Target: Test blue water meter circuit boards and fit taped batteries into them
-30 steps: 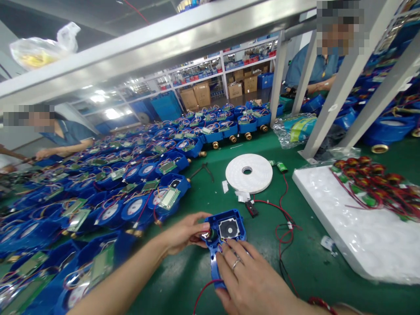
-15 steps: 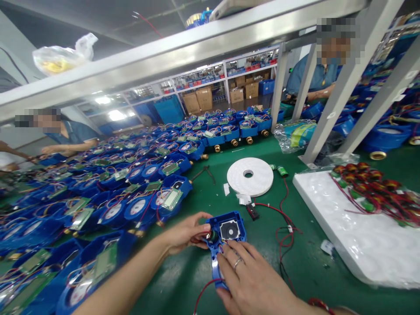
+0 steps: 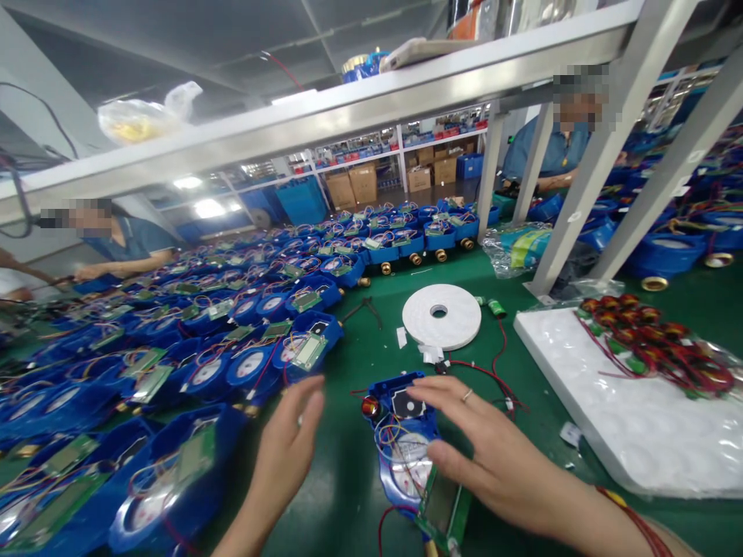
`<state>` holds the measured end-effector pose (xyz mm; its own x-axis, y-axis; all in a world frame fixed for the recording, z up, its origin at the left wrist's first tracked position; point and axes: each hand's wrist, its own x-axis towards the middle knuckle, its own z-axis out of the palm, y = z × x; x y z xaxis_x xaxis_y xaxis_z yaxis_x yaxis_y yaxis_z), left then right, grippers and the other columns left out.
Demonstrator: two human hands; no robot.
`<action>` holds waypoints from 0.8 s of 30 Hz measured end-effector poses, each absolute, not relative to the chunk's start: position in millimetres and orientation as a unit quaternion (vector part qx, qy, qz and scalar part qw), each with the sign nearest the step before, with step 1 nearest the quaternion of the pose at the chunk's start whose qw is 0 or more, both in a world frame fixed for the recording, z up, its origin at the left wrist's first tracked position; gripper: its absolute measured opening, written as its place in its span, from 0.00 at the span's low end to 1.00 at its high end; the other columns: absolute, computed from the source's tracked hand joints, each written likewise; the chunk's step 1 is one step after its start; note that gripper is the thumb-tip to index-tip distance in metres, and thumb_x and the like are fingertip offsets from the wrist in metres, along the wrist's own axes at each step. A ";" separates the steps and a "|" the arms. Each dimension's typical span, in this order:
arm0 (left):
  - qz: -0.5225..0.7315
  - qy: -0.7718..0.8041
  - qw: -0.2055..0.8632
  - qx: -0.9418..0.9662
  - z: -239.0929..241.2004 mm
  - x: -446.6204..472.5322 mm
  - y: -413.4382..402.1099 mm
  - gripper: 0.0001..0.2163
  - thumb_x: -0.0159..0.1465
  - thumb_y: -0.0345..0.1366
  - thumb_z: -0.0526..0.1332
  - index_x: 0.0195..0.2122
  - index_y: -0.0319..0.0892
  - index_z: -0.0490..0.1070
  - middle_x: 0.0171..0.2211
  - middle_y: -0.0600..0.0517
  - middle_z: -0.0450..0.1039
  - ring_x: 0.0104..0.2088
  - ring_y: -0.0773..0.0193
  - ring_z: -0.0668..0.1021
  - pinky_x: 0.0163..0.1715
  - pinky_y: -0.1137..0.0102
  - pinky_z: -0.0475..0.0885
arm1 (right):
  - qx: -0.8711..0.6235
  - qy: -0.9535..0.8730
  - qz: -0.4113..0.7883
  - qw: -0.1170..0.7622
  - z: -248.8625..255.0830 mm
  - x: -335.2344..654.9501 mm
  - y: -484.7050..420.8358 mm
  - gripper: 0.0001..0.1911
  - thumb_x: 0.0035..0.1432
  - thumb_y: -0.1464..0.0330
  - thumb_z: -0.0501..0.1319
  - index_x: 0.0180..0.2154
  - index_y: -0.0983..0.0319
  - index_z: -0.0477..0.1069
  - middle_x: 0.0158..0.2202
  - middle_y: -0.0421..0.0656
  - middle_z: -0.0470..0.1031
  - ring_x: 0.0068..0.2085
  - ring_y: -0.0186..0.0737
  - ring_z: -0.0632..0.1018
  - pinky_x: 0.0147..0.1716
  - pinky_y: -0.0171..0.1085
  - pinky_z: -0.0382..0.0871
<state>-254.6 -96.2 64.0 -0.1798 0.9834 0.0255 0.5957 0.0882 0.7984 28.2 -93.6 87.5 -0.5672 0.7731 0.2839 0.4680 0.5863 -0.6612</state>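
A blue water meter housing (image 3: 386,487) stands on the green table before me. Its dial (image 3: 411,462) and thin coloured wires show, and a round battery in red wrap (image 3: 370,407) sits at its upper left corner. A green circuit board with a display (image 3: 444,503) hangs at its lower right. Over the housing's right side reaches my right hand (image 3: 487,449), open, its fingertips by the black square part (image 3: 408,403); whether they touch it I cannot tell. To the left of the housing, apart from it, my left hand (image 3: 289,441) is held open, slightly blurred, gripping nothing.
Rows of similar blue meters (image 3: 249,367) fill the left. Beyond the housing lie a white tape roll (image 3: 442,316), a wired green battery (image 3: 496,308) and tweezers (image 3: 365,308). Right, a white foam tray (image 3: 580,402) bears several wired batteries (image 3: 655,333). Metal posts (image 3: 604,155) and two people stand beyond.
My left hand has let go of the battery at the housing's corner and moved left. My right hand has lifted and shifted right, uncovering the dial, wires and circuit board.
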 end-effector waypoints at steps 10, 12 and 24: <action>0.315 0.647 0.430 0.544 16.9 -226.6 -156.5 0.18 0.64 0.52 0.50 0.43 0.45 0.68 0.46 0.47 0.71 0.47 0.54 0.73 0.48 0.62 0.65 | -0.465 -0.731 0.421 0.269 50.7 57.5 -111.2 0.14 0.66 0.59 0.49 0.39 0.60 0.68 0.33 0.40 0.71 0.33 0.36 0.72 0.32 0.34 0.68; 0.335 0.623 0.483 0.517 10.5 -217.9 -158.1 0.20 0.63 0.54 0.50 0.45 0.44 0.65 0.48 0.45 0.70 0.46 0.54 0.73 0.47 0.62 0.67 | -0.461 -0.712 0.456 0.269 41.2 55.6 -120.6 0.16 0.67 0.58 0.47 0.40 0.60 0.67 0.32 0.40 0.71 0.33 0.36 0.72 0.32 0.34 0.69; 0.318 0.554 0.634 0.436 16.1 -183.4 -147.7 0.27 0.53 0.59 0.60 0.47 0.47 0.71 0.48 0.44 0.72 0.58 0.42 0.63 0.57 0.50 0.58 | -0.432 -0.525 0.646 0.347 12.0 15.3 -112.1 0.23 0.62 0.55 0.53 0.43 0.69 0.69 0.43 0.49 0.75 0.44 0.43 0.75 0.46 0.40 0.68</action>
